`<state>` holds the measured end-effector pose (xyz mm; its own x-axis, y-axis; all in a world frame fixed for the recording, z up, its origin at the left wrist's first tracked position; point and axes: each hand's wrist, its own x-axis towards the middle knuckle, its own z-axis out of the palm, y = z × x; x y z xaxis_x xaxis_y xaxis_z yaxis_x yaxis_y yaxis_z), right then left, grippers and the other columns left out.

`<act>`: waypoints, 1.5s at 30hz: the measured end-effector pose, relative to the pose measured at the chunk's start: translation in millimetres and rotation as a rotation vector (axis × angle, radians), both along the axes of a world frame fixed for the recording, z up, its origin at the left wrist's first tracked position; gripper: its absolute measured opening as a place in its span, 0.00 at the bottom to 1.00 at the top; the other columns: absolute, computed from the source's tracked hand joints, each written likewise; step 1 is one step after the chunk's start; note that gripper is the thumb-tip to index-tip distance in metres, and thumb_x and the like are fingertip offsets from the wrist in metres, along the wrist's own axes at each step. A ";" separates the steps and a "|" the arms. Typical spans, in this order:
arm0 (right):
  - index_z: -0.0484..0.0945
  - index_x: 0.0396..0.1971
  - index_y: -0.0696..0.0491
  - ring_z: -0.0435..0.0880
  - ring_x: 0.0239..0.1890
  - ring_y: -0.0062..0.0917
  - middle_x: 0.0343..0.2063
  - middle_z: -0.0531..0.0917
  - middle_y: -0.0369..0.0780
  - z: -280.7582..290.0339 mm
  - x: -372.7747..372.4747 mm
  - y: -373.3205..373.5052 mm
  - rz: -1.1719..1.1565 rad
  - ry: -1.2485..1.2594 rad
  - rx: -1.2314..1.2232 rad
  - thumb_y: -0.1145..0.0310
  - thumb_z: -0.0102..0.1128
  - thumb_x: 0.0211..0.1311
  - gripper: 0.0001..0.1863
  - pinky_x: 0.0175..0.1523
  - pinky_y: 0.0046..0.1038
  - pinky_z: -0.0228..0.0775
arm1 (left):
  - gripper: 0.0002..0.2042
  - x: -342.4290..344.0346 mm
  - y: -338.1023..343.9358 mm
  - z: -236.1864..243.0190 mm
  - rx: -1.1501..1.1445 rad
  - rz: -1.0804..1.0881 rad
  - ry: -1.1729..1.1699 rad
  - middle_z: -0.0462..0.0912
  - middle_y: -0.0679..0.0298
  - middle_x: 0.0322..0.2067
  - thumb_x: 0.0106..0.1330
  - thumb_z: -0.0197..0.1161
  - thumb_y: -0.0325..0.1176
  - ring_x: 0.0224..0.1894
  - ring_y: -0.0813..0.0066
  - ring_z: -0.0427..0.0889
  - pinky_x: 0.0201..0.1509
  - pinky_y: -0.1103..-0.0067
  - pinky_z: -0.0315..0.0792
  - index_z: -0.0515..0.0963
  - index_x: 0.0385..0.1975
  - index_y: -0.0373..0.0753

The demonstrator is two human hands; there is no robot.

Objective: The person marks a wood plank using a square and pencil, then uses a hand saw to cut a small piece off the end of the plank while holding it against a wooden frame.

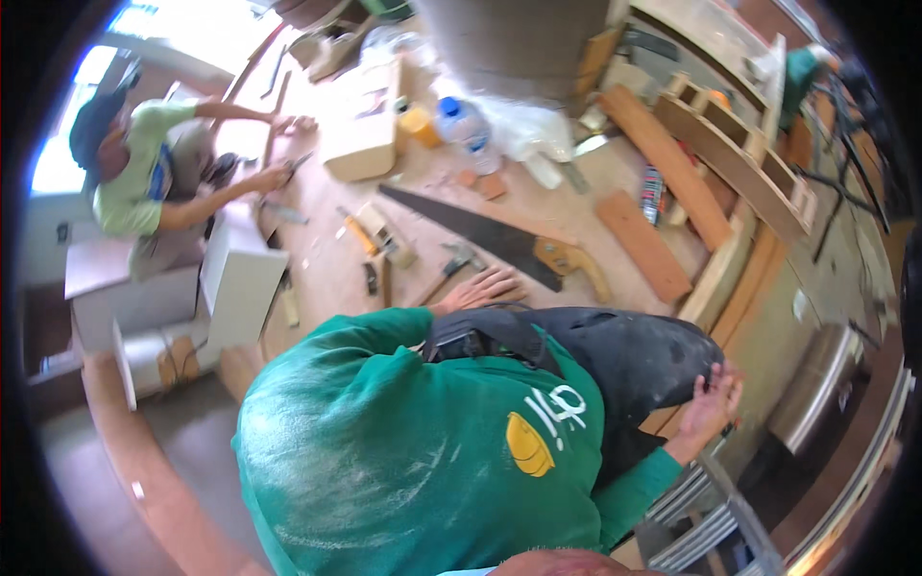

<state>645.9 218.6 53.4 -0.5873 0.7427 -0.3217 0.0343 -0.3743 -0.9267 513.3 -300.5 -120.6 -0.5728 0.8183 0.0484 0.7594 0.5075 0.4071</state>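
My left hand [480, 288] lies flat on the wooden worktable [322, 230], palm down with the fingers stretched. Just beyond it is a hammer [451, 274]. A handsaw [480, 235] with a wooden handle lies farther off, its handle to the right. My right hand [709, 408] is off to the right beside my knee, fingers apart and slightly bent. Next to its wrist is a small dark thing that I cannot make out. Left of the hammer lie a wooden hand plane [386, 235] and a yellow-handled tool [360, 233].
Across the table at left, another person [144, 173] works with a tool in hand. A water bottle [463, 127] and a yellow bottle [419, 125] stand at the back. Planks [663, 163] and a wooden compartment frame [730, 144] lie right. A metal stool [715, 523] is at lower right.
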 end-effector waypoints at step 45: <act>0.82 0.55 0.54 0.87 0.45 0.23 0.46 0.87 0.36 -20.4 27.0 -144.8 0.328 0.232 -0.150 0.72 0.69 0.74 0.13 0.53 0.31 0.83 | 0.30 135.3 -163.3 67.5 0.060 0.917 0.157 0.69 0.45 0.69 0.67 0.74 0.52 0.72 0.42 0.67 0.75 0.52 0.64 0.80 0.67 0.48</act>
